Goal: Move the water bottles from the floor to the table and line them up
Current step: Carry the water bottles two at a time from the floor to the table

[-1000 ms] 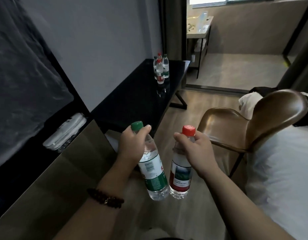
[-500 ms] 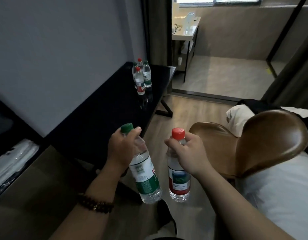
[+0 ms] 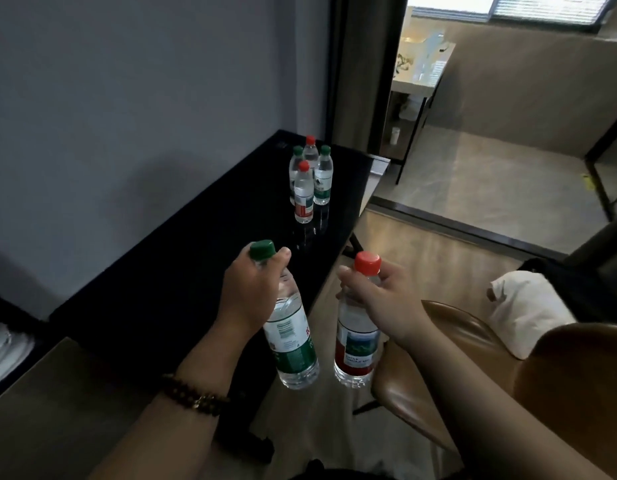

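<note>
My left hand (image 3: 249,292) grips a green-capped water bottle (image 3: 293,344) by its neck; the bottle hangs tilted over the near edge of the black table (image 3: 196,258). My right hand (image 3: 379,299) holds a red-capped bottle (image 3: 357,344) by its neck, upright, above the floor just right of the table. Several more bottles (image 3: 308,181) with red and green caps stand upright in a tight cluster near the far end of the table.
A brown leather chair (image 3: 490,386) stands close on the right, under my right forearm. A grey wall runs along the table's left side. Behind the table a doorway opens onto a tiled room with a white desk (image 3: 421,77). White bedding (image 3: 528,306) lies at right.
The view has advanced toward the table and both hands have carried their bottles forward; the clustered bottles look closer. The grips are unchanged.
</note>
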`<state>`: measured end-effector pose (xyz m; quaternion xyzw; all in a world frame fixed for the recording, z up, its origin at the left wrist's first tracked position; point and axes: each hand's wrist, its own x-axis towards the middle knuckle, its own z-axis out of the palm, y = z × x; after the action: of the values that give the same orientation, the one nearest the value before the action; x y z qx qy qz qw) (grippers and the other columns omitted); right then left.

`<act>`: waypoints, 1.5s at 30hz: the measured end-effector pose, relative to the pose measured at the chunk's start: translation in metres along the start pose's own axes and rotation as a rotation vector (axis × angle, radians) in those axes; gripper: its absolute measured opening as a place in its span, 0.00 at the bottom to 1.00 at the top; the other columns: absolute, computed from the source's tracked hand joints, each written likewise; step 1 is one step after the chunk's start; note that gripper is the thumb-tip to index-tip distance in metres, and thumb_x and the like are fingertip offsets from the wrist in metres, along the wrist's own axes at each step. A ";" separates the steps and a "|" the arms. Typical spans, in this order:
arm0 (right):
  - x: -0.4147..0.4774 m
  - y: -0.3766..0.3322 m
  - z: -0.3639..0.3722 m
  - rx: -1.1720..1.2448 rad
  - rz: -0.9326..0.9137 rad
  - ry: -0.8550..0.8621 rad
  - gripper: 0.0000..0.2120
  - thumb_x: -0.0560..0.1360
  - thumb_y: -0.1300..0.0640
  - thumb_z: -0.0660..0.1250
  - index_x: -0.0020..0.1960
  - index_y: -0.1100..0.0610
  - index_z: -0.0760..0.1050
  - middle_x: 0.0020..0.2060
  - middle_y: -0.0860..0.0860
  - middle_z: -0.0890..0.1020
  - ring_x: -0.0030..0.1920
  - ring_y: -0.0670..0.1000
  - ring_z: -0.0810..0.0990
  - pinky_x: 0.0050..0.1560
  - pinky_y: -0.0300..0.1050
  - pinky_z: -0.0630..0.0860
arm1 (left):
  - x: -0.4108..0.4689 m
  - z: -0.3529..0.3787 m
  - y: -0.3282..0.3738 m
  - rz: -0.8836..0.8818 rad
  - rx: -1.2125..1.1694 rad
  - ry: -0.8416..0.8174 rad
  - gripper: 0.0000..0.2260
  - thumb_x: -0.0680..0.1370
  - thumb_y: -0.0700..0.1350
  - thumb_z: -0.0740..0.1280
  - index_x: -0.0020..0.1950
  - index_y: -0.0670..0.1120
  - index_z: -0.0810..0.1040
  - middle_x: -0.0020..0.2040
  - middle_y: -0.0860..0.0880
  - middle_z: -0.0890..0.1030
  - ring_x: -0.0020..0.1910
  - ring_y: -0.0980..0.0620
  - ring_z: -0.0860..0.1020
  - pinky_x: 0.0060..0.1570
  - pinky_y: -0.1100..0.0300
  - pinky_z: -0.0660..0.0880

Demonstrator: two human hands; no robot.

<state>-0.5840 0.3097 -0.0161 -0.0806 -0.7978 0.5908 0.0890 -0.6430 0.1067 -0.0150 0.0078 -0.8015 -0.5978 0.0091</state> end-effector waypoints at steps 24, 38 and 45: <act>0.322 0.039 0.089 -0.341 -0.259 -0.708 0.15 0.72 0.31 0.68 0.51 0.39 0.82 0.53 0.38 0.76 0.53 0.40 0.77 0.49 0.36 0.72 | 0.193 -0.007 -0.046 -0.173 0.219 0.454 0.17 0.80 0.59 0.68 0.57 0.50 0.67 0.47 0.51 0.83 0.45 0.56 0.83 0.40 0.60 0.78; 0.477 0.051 0.108 -0.843 -0.466 -1.071 0.20 0.70 0.36 0.75 0.54 0.47 0.81 0.47 0.45 0.78 0.45 0.45 0.79 0.48 0.47 0.81 | 0.322 0.058 -0.060 -0.347 0.426 0.415 0.16 0.77 0.59 0.72 0.52 0.59 0.65 0.54 0.57 0.81 0.48 0.60 0.81 0.47 0.57 0.82; 0.481 0.071 0.106 -0.887 -0.488 -1.098 0.18 0.71 0.41 0.76 0.52 0.52 0.79 0.48 0.48 0.77 0.47 0.50 0.78 0.48 0.48 0.80 | 0.369 0.077 -0.064 -0.409 0.536 0.383 0.19 0.76 0.60 0.73 0.55 0.55 0.66 0.52 0.54 0.79 0.45 0.56 0.81 0.44 0.55 0.82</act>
<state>-1.0747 0.3438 -0.0915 0.3772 -0.8861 0.1323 -0.2345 -1.0132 0.1533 -0.0965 0.2812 -0.8950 -0.3444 0.0370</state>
